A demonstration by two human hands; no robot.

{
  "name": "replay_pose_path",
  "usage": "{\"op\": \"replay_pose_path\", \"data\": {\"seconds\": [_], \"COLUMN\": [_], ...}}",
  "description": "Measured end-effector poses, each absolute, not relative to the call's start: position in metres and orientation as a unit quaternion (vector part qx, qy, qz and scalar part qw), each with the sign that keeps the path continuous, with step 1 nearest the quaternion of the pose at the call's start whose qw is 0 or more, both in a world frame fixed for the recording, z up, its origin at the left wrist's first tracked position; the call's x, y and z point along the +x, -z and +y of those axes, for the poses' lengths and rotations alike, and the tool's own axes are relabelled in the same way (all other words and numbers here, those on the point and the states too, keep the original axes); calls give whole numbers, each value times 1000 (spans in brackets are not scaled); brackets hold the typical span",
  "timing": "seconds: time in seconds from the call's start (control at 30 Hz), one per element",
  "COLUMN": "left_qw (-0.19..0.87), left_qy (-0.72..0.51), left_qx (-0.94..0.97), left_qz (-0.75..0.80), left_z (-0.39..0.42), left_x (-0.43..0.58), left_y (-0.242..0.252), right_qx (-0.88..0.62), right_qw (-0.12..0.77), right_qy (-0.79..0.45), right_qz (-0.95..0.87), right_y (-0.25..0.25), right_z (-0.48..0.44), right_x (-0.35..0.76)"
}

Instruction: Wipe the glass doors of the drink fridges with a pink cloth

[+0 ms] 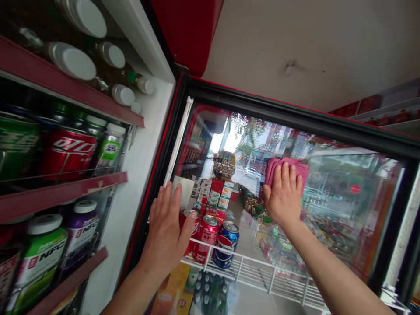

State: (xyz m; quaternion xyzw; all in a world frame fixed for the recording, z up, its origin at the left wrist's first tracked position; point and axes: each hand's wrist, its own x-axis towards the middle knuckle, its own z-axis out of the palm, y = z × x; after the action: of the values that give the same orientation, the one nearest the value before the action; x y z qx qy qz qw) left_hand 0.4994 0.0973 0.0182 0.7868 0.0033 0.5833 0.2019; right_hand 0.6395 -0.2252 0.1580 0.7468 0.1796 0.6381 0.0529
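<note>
My right hand (pixel 284 192) presses a folded pink cloth (pixel 304 168) against the glass pane (pixel 341 197) of an open fridge door. Its fingers lie over the cloth and hold it on the glass. On the left, my left hand (pixel 167 229) is open with fingers stretched, by the hinge side of the door frame and a pale label (pixel 185 189). Whether the palm touches the door I cannot tell. Beside its thumb stand a pink-red can (pixel 206 240), a blue Pepsi can (pixel 226 245) and another red can, partly covered, on the white wire door rack (pixel 256 273).
At left, fridge shelves hold a red can (pixel 67 151), a green NFC bottle (pixel 39 253), a purple NFC bottle (pixel 80 232) and white-capped bottles. Red shelf strips (pixel 65 192) stick out there. The black door frame (pixel 295 111) borders the glass, which reflects a street.
</note>
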Motion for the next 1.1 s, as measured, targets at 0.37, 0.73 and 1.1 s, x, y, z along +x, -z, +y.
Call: {"op": "replay_pose_path", "data": {"seconds": [0.37,0.73,1.1], "left_qw": [205,203,214], "left_qy": [-580,-581,-579], "left_qx": [788,787,786], "left_qz": [17,46,43], "left_z": [129,135,117], "left_x": [487,474,477], "left_y": [-4,1,-10], "right_qx": [762,749,690], "right_qw": [27,20,181], "right_qy": [-604,-534,-460], "right_qz": [231,392,530], "right_y": [-181,-168,-153], "right_z": [-47,57,-45], "right_x": [621,609,620]}}
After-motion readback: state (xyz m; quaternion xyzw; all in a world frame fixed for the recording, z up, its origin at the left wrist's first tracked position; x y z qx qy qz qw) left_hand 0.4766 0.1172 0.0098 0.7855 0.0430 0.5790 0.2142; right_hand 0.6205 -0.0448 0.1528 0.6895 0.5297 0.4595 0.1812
